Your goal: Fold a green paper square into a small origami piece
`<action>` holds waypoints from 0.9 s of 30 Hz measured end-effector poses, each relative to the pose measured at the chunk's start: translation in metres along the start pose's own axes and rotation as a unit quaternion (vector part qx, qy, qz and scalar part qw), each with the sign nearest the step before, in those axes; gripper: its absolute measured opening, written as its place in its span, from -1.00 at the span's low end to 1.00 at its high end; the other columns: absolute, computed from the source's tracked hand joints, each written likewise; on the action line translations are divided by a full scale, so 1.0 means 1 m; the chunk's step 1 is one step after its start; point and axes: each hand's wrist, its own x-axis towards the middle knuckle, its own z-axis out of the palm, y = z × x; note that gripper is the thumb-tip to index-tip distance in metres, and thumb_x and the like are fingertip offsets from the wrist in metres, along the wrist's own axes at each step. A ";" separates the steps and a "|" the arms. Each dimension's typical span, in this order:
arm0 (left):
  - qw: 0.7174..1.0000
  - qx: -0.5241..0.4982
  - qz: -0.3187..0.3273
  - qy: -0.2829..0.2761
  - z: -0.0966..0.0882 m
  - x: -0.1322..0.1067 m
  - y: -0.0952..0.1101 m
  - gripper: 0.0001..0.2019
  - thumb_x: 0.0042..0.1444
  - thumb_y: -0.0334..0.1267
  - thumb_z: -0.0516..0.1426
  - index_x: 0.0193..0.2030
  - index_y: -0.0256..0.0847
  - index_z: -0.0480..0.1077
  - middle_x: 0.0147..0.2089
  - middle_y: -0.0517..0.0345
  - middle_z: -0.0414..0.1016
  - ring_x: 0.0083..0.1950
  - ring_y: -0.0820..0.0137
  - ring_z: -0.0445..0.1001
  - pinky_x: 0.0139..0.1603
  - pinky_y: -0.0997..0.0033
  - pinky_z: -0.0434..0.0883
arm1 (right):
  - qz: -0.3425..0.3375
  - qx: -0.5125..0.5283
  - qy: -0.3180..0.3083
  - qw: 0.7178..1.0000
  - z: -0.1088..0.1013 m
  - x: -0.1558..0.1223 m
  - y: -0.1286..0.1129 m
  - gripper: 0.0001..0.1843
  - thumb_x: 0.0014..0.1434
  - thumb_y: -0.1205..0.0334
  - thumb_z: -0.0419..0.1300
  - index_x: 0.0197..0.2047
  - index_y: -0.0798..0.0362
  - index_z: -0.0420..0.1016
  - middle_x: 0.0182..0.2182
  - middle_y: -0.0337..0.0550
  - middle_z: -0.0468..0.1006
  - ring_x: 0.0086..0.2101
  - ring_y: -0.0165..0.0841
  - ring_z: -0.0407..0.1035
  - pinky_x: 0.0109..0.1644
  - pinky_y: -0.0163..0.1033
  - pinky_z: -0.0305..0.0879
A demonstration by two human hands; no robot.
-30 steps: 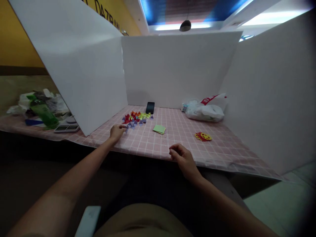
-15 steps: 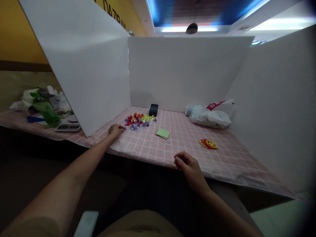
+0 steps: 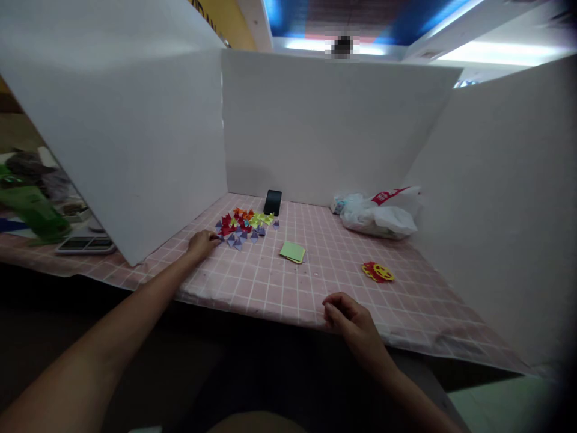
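Note:
My left hand (image 3: pixel 201 245) reaches to the left edge of a cluster of small folded-paper pieces, its fingertips pinched on a purple origami piece (image 3: pixel 220 238). Several more purple pieces (image 3: pixel 238 244) lie just right of it, with red pieces (image 3: pixel 226 227), orange ones (image 3: pixel 244 213) and yellow ones (image 3: pixel 265 219) behind. Over the table's front edge, my right hand (image 3: pixel 350 319) hovers with curled fingers, thumb close to the index finger, and nothing shows in it. A stack of square paper (image 3: pixel 293 251), light green on top, lies between the hands, farther in.
A dark phone (image 3: pixel 273 202) leans near the back panel (image 3: pixel 333 120). To the right are a white plastic bag (image 3: pixel 383 216) and red and yellow cutout shapes (image 3: pixel 377 272). Beyond the left panel (image 3: pixel 135 132) stand a kitchen scale (image 3: pixel 85 245) and a green bottle (image 3: pixel 36 210).
The view has shifted a little, so the table sits slightly left in it. My left hand stays at the purple piece by the cluster. My right hand keeps its curled pose near the edge.

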 end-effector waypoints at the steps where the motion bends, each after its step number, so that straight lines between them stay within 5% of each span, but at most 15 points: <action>1: 1.000 -0.001 0.001 0.003 0.000 0.000 -0.001 -0.81 0.03 -0.21 0.21 -0.23 -0.16 0.59 -0.18 0.01 0.64 -0.09 0.14 0.52 -0.18 0.37 0.34 | -0.007 -0.017 -0.005 1.000 -0.003 0.005 -0.002 -0.80 0.22 0.10 0.11 -0.35 0.04 0.40 -0.51 -0.24 0.41 -0.48 -0.35 0.34 -0.38 -0.25 0.29; 9: 0.998 -0.057 0.028 0.011 -0.004 -0.004 -0.002 -0.75 -0.04 -0.22 0.21 -0.19 -0.21 0.56 -0.20 0.01 0.61 -0.19 0.19 0.51 -0.24 0.38 0.33 | -0.165 -0.224 0.022 0.960 -0.007 0.079 -0.004 -0.91 0.18 0.36 0.11 -0.33 0.09 0.45 -0.32 -0.10 0.49 -0.29 -0.30 0.39 -0.17 -0.17 0.32; 16: 0.987 -0.157 0.032 0.035 -0.010 -0.013 -0.001 -0.60 -0.05 -0.13 0.19 -0.05 -0.25 0.48 -0.28 0.10 0.56 -0.29 0.30 0.48 -0.30 0.42 0.36 | -0.152 -0.317 -0.051 0.935 0.023 0.141 0.021 -0.60 0.20 0.29 0.18 0.12 0.15 0.38 0.15 0.16 0.37 0.11 -0.14 0.30 0.16 -0.06 0.22; 21: 0.970 -0.222 0.015 0.099 -0.012 -0.013 -0.004 -0.67 0.02 -0.14 0.11 -0.17 -0.33 0.47 -0.24 -0.01 0.59 -0.22 0.26 0.51 -0.20 0.36 0.42 | -0.142 -0.333 -0.084 0.928 0.030 0.157 0.044 -0.55 0.23 0.21 0.16 0.17 0.15 0.37 0.24 0.17 0.29 0.23 -0.08 0.18 0.30 -0.01 0.07; 24: 0.962 -0.231 0.020 0.147 -0.014 -0.018 0.010 -0.69 0.06 -0.17 0.06 -0.16 -0.33 0.46 -0.15 -0.05 0.57 -0.09 0.18 0.49 -0.05 0.26 0.40 | -0.127 -0.335 -0.078 0.930 0.029 0.161 0.051 -0.50 0.22 0.16 0.17 0.18 0.19 0.35 0.26 0.25 0.24 0.24 -0.01 0.14 0.29 0.07 0.06; 27: 0.960 -0.245 0.085 0.107 0.000 -0.024 0.050 -0.75 0.09 -0.22 0.07 -0.15 -0.26 0.47 -0.09 0.03 0.56 -0.02 0.23 0.47 0.07 0.25 0.36 | -0.117 -0.327 -0.075 0.935 0.027 0.164 0.051 -0.41 0.14 0.10 0.26 0.17 0.22 0.34 0.24 0.29 0.25 0.22 0.04 0.16 0.27 0.08 0.10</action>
